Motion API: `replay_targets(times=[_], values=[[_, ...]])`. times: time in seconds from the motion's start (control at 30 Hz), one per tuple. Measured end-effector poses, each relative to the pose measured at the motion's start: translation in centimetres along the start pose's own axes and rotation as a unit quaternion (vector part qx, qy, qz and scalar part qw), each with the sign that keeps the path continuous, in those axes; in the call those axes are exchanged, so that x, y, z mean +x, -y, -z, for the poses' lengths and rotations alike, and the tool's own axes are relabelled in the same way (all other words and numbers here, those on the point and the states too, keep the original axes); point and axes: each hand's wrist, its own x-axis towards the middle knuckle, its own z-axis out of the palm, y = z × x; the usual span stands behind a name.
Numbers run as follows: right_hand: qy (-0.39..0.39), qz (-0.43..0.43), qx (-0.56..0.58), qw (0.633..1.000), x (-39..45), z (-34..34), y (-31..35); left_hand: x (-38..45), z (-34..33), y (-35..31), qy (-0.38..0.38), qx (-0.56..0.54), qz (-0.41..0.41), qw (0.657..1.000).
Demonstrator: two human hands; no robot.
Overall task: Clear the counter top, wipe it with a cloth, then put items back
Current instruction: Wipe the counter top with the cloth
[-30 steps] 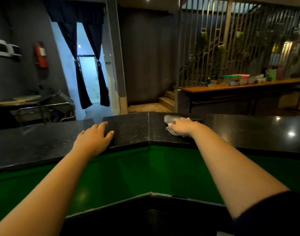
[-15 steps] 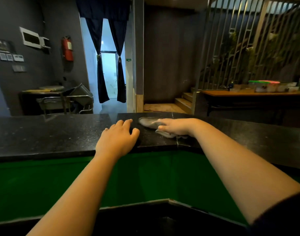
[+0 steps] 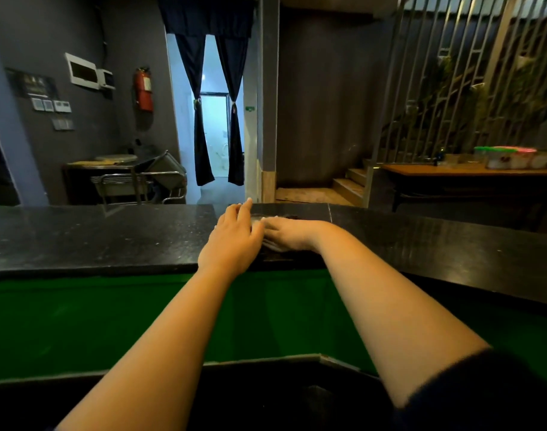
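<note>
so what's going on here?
A person is wiping a black speckled stone counter top at its corner. The right hand lies flat on a grey cloth, most of it hidden beneath. The left hand rests on the counter beside it, fingers nearly touching the right. This stretch of counter holds no other items.

Dark grey walls (image 3: 322, 98), red fire extinguisher (image 3: 144, 89) hanging on the wall, long dark blue curtains (image 3: 200, 113) tied back at a bright doorway (image 3: 214, 135), brown wooden steps (image 3: 348, 181), long wooden table (image 3: 471, 171), tall metal bars (image 3: 452, 73)
</note>
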Motion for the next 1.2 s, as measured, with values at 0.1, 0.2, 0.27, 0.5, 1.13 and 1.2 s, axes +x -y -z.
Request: replay_targets(times=[0.1, 0.2, 0.27, 0.5, 1.13, 1.2], values=[[0.004, -0.012, 0.012, 1.000, -4.0, 0.2, -1.2, -0.3, 2.1, 1.0, 0.000, -0.030, 0.010, 1.000], [-0.026, -0.085, 0.000, 0.996, -5.5, 0.6, -3.1, -1.1, 5.6, 4.5, 0.020, 0.138, 0.029, 0.990], [-0.057, -0.121, -0.040, 0.990, -4.9, 0.1, -2.7, -2.0, 7.3, 7.2, 0.028, 0.214, 0.056, 0.975], [-0.072, -0.045, -0.072, 0.994, 0.7, -2.9, 4.6, -2.6, 7.2, 9.2, -0.026, 0.218, 0.058, 0.974], [-0.195, -0.053, -0.057, 0.978, -7.2, -5.9, 5.1, -4.8, 8.2, 7.9, 0.077, 0.244, 0.058, 0.965], [-0.178, -0.042, -0.041, 0.982, -9.2, -6.2, 6.5, -7.6, 8.6, 7.5, 0.090, 0.233, 0.022, 0.968]])
